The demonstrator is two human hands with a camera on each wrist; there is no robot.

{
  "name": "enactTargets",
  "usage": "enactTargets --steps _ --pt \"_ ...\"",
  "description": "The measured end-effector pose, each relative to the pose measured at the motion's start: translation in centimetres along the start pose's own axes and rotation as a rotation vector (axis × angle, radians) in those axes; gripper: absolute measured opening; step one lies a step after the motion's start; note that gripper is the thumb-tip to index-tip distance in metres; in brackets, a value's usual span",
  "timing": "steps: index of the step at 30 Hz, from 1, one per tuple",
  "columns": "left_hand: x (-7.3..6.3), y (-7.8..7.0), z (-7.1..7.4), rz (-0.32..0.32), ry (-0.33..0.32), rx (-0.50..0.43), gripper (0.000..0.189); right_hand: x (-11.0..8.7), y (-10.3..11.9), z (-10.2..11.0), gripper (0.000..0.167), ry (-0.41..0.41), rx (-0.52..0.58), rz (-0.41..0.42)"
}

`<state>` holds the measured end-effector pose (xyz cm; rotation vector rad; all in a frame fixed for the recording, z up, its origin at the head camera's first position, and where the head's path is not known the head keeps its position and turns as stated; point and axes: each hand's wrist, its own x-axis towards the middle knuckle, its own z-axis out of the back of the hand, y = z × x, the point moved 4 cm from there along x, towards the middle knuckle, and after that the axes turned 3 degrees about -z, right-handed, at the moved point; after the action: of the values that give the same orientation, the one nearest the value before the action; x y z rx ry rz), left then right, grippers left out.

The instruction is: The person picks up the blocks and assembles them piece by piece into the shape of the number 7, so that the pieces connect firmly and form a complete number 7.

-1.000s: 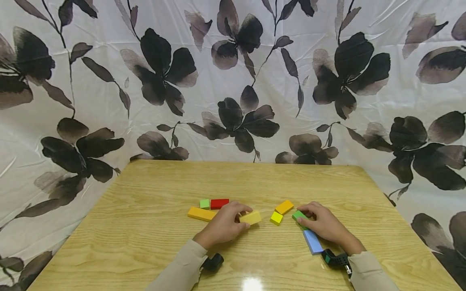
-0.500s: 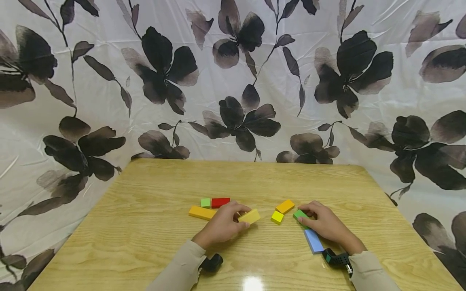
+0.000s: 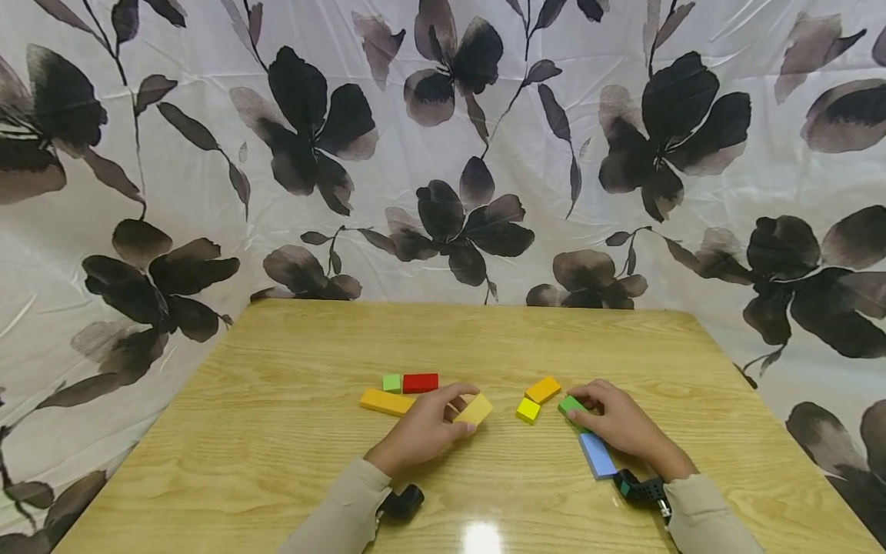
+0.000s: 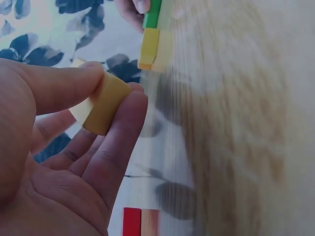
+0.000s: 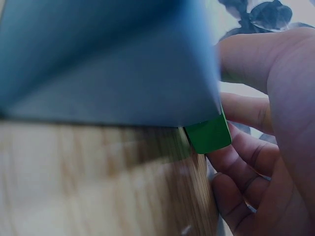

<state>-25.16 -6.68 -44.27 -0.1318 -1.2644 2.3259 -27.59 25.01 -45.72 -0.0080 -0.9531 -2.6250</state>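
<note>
Between thumb and fingers, my left hand point(image 3: 429, 427) pinches a pale yellow wooden block point(image 3: 474, 412). The left wrist view shows that block point(image 4: 106, 105) tilted and raised off the table, part of it behind the thumb. My right hand point(image 3: 619, 423) grips a green block point(image 3: 571, 409) lying on the table, its far part covered by fingers. Just in front of the green block is a flat blue block point(image 3: 597, 455), which looms large in the right wrist view. Between the hands, a small bright yellow block point(image 3: 528, 410) lies against an orange block point(image 3: 543, 389).
Left of my left hand, a long orange block point(image 3: 384, 402) lies on the wooden table point(image 3: 298, 477), partly hidden by the hand. Behind it sit a light green cube point(image 3: 391, 383) and a red block point(image 3: 421, 383), side by side. Flowered cloth point(image 3: 443, 138) hangs around the table's back and sides.
The pale yellow block has turned in my left hand, its right end swinging up and away. My right hand stays on the green block in nearly the same place.
</note>
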Motion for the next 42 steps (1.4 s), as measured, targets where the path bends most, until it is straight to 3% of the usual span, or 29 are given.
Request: enactTargets --steps 8,24,42 --pt "-0.38 0.01 -0.02 -0.02 0.02 -0.016 0.06 -0.13 0.07 -0.35 0.044 0.015 0.016 0.001" --pt "-0.37 0.2 -0.09 0.03 0.009 0.002 0.052 -0.12 -0.08 -0.08 0.044 0.003 0.012 -0.001" --pt "-0.86 0.47 -0.09 0.016 0.027 -0.02 0.044 0.02 -0.19 -0.04 0.044 0.005 0.013 0.004"
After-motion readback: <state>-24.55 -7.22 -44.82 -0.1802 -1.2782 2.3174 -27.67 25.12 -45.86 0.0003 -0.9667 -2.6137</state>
